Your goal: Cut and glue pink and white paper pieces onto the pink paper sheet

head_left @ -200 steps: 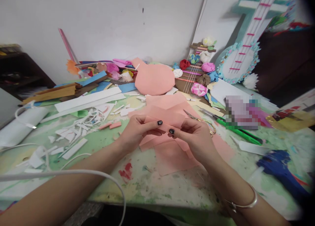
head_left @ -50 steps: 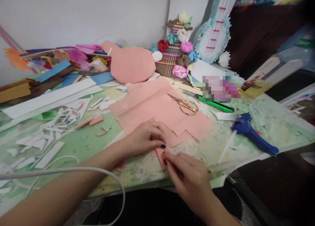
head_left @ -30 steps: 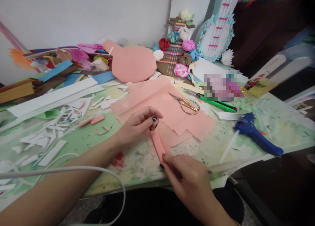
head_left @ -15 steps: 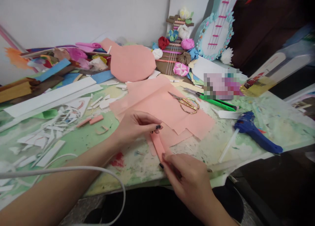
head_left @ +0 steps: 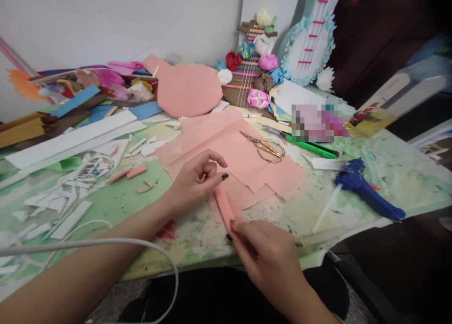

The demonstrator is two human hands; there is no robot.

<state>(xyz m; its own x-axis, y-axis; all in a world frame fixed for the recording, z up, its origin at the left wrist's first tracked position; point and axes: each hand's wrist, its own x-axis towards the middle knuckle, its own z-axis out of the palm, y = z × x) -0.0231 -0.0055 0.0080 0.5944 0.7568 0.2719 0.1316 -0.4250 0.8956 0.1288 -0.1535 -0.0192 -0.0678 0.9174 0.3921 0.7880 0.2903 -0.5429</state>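
A narrow pink paper strip (head_left: 223, 205) slants over the near part of the table. My right hand (head_left: 269, 248) pinches its lower end between thumb and fingers. Just beyond the strip's upper end is my left hand (head_left: 197, 178), its fingers loosely curled and thumb apart from the index finger, with nothing visible between them. Beneath and behind the hands lie creased sheets of pink paper (head_left: 215, 140) with ragged edges. Gold-handled scissors (head_left: 269, 150) rest on the right part of these sheets.
A blue glue gun (head_left: 367, 187) lies at the right, near a green utility knife (head_left: 314, 148). Behind stand a pink guitar-shaped cutout (head_left: 190, 89) and a flower-covered paper guitar (head_left: 247, 79). White scraps (head_left: 70, 182) litter the left; a white cable (head_left: 141, 243) crosses my left forearm.
My left thumb and index finger have come apart, and the fingers have lifted off the strip's upper end. My right hand keeps its pinch, almost unmoved.
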